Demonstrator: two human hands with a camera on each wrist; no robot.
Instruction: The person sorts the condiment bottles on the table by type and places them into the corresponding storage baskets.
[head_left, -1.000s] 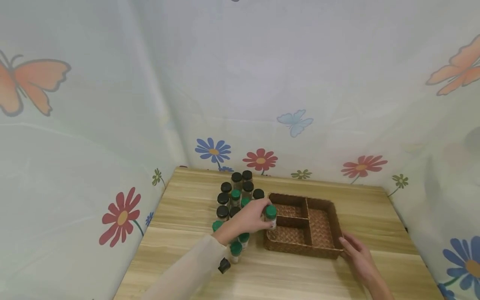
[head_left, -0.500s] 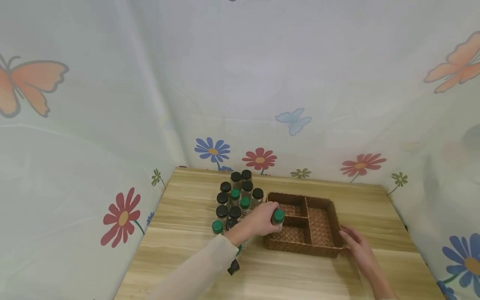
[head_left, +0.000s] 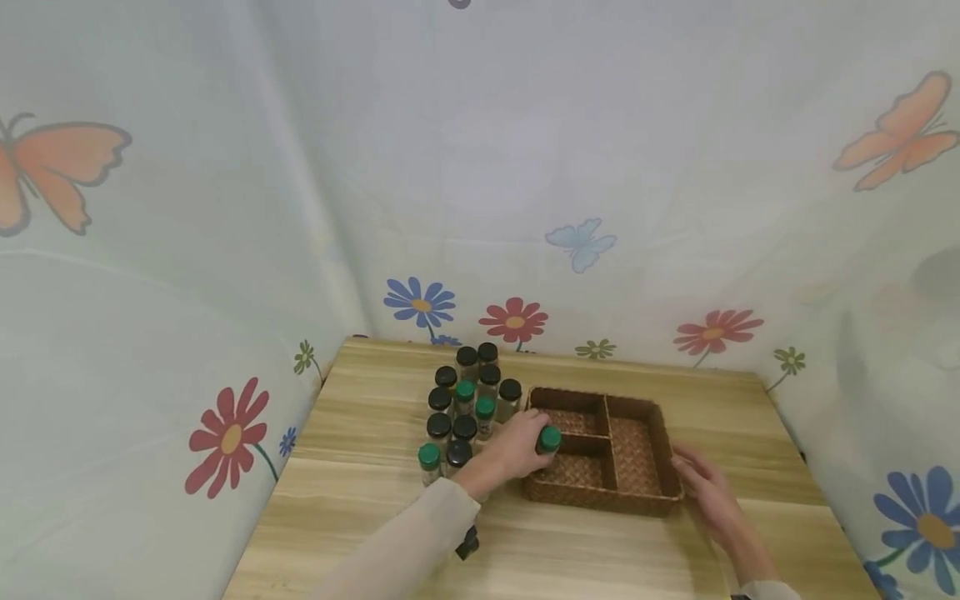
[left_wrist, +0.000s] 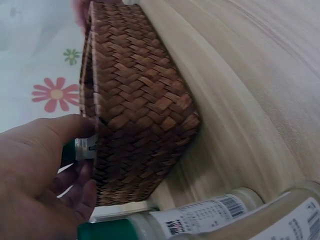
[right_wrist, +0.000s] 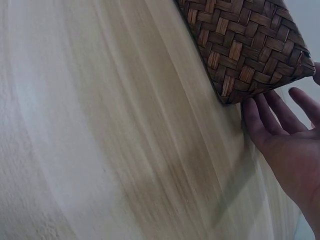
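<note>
My left hand (head_left: 517, 446) holds a small green-capped jar (head_left: 550, 439) upright, low over the front left compartment of a brown woven basket (head_left: 600, 497). In the left wrist view, thumb and fingers close around the jar (left_wrist: 86, 148), partly hidden behind the basket wall (left_wrist: 135, 85). My right hand (head_left: 708, 492) touches the basket's right side near the front corner. The right wrist view has its fingers (right_wrist: 257, 120) stretched out against the woven outer wall (right_wrist: 240, 45). The basket has three compartments, and no jars show standing in them.
Left of the basket stand several jars, some with black lids (head_left: 439, 427) and some with green lids (head_left: 430, 457). My left forearm covers part of the group. A flowered curtain (head_left: 480, 183) hangs behind the wooden table (head_left: 337, 433).
My left hand has moved right over the basket's rim and lowered the green-capped jar into the front left compartment's opening. The right hand has stayed at the basket's side.
</note>
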